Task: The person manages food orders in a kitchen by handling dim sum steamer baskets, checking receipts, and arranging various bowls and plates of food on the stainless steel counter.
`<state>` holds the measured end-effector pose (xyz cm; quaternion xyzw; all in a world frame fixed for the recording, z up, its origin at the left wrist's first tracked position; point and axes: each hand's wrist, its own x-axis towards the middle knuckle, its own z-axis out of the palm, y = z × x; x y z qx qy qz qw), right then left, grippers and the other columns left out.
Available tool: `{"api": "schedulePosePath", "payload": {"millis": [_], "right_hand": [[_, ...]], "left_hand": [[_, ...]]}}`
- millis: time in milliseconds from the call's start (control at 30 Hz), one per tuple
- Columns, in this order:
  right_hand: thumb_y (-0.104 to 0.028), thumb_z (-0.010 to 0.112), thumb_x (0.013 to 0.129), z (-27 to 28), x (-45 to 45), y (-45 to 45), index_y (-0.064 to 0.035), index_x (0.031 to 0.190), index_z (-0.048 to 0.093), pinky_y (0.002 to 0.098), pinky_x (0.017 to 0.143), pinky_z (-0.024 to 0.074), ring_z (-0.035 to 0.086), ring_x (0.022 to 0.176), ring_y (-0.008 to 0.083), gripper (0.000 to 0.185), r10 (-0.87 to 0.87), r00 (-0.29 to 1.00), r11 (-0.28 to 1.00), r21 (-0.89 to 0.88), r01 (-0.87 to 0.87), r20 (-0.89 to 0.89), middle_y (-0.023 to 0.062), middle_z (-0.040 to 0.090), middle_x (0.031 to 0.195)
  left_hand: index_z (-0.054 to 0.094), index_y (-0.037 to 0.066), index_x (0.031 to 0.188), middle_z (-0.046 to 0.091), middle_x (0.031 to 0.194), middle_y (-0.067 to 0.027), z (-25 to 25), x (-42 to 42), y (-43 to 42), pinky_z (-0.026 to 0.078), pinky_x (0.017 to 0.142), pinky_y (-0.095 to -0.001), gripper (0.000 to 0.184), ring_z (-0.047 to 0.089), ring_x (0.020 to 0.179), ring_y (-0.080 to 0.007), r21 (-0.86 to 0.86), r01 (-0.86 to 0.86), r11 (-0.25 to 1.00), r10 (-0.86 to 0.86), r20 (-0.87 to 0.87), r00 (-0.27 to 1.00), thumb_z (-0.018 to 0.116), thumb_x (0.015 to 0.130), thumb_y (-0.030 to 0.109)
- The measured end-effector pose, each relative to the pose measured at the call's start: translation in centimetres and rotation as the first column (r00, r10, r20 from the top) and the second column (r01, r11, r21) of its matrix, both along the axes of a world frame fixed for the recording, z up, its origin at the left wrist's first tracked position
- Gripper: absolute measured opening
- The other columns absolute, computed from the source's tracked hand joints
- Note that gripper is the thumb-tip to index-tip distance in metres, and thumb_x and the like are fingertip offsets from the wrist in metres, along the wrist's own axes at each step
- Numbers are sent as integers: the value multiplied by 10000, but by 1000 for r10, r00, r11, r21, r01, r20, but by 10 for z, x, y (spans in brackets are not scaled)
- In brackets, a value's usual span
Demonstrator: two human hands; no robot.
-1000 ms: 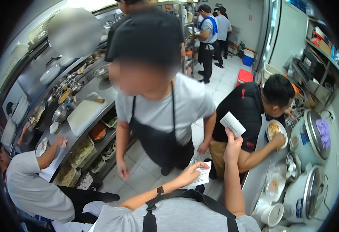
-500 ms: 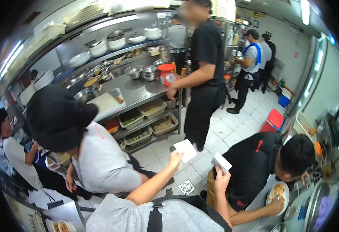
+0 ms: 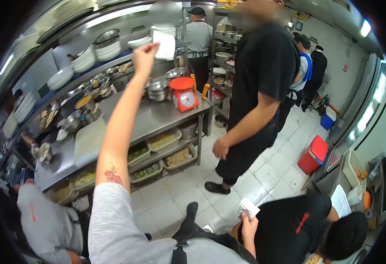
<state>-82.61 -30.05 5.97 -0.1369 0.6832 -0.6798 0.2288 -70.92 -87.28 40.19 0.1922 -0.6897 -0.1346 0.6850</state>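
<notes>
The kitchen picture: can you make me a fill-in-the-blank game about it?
The raised left hand holds white ____. Its bare arm shows a red flower ____. The boxy red cooler stands on the white tiled ____. The other boxy cooler, farther back, has a ____ body.

Missing words: paper; tattoo; floor; blue.

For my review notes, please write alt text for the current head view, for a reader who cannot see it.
The left hand holds up a white paper slip; the right hand, lower, holds another slip. Beyond are a steel kitchen counter bearing a red scale and a standing person in black.
</notes>
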Motion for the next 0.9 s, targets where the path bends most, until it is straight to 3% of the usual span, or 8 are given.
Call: {"api": "schedulePosePath", "payload": {"millis": [67, 133, 333, 433, 667, 767, 867, 900], "right_hand": [[-102, 600, 862, -19, -42, -44, 63, 939, 634, 294, 687, 521, 612, 754, 145, 185, -41, 996, 998, 53, 46, -84, 88, 646, 819], [-99, 597, 863, -33, -81, -81, 63, 941, 630, 287, 670, 517, 611, 724, 143, 182, -76, 985, 984, 147, 99, -154, 84, 646, 816], [-106, 573, 885, 13, -174, -152, 39, 928, 618, 249, 641, 487, 563, 674, 101, 157, -414, 864, 907, -55, 417, -286, 42, 623, 794], [-103, 569, 886, 22, -202, -156, 12, 961, 608, 246, 614, 481, 541, 665, 90, 143, -474, 846, 878, -65, 474, -245, 24, 600, 809], [-229, 544, 904, 85, -271, -183, 12, 1169, 525, 319, 802, 447, 563, 938, 166, 359, -657, 747, 742, -259, 618, -102, 80, 585, 1053], [-214, 532, 903, 104, -297, -213, 18, 1182, 518, 317, 840, 435, 547, 1004, 182, 363, -801, 596, 564, -409, 718, -57, 104, 567, 1126], [-183, 518, 921, 104, -318, -244, 31, 1203, 512, 337, 881, 442, 557, 1030, 204, 355, -802, 588, 567, -444, 694, -105, 116, 571, 1140], [-177, 519, 919, 105, -327, -243, 48, 1208, 510, 346, 895, 447, 568, 1022, 214, 366, -745, 572, 663, -284, 693, -344, 128, 581, 1123]], "left_hand": [[738, 133, 939, 704, 754, -59, 43, -27, -67, 454, 584, -246, 148, 587, 615, -73, 101, 7, 995, 5, -116, 993, 682, 814, 189], [738, 154, 944, 701, 759, -77, 80, -45, -135, 475, 601, -278, 163, 604, 604, -115, 78, -213, 974, 217, -57, 974, 684, 804, 216], [732, 195, 971, 702, 810, -106, 153, -92, -276, 502, 686, -310, 219, 660, 702, -189, 60, -338, 939, 344, -170, 924, 674, 760, 200], [732, 197, 971, 700, 820, -113, 160, -101, -331, 507, 716, -330, 248, 667, 739, -226, 99, -522, 847, 525, -12, 851, 673, 731, 217], [732, 155, 956, 670, 725, -65, 193, -101, -342, 505, 726, -348, 269, 633, 690, -239, 44, -434, 900, 436, -117, 892, 706, 710, 260], [627, 108, 1136, 602, 1013, -110, 142, -121, -265, 427, 874, -362, 484, 539, 965, -245, -138, -582, 802, 527, -297, 797, 739, 718, 325], [582, -14, 1063, 540, 1059, -132, 49, -157, -105, 410, 869, -311, 236, 522, 965, -222, -278, 48, 960, -129, -280, 951, 599, 838, 56], [578, -28, 1028, 538, 1061, -143, 13, -167, -57, 431, 843, -320, 200, 533, 944, -246, -207, 130, 970, -173, -204, 963, 566, 828, -21]]}}
